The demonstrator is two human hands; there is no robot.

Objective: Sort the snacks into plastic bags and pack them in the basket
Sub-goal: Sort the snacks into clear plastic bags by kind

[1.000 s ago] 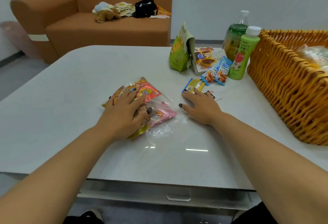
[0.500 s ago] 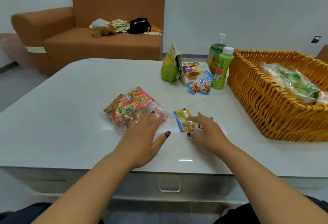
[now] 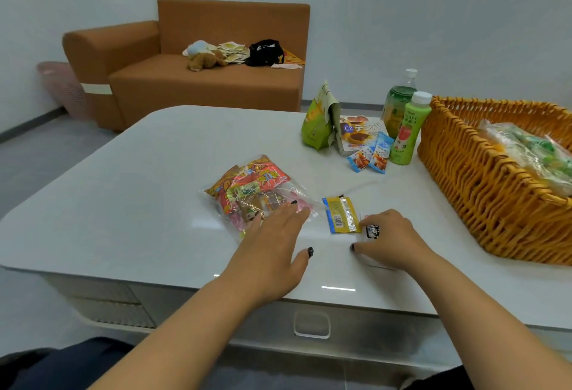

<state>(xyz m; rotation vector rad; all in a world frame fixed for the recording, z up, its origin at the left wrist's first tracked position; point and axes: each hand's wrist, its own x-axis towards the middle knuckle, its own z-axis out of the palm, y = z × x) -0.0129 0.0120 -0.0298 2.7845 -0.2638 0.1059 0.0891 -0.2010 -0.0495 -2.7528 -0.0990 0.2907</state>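
Filled plastic bag (image 3: pixel 253 194): clear, stuffed with red, orange and pink snack packets, lay flat near the desk's middle.
Yellow packet (image 3: pixel 340 215): blue-edged, barcode up, lay flat just right of that bag.
Blue packets (image 3: pixel 370 157): two, lay beside the green bottle.
Basket (image 3: pixel 483 191): orange wicker, at the desk's right, held a bagged batch of green snacks (image 3: pixel 532 151).

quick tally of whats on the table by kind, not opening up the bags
bottles: 2
wicker basket: 1
clear plastic bag of snacks on the table: 1
green pouch: 1
snack box: 1
small blue packets: 2
yellow packet: 1
small black-printed packet under the right hand: 1
total: 10
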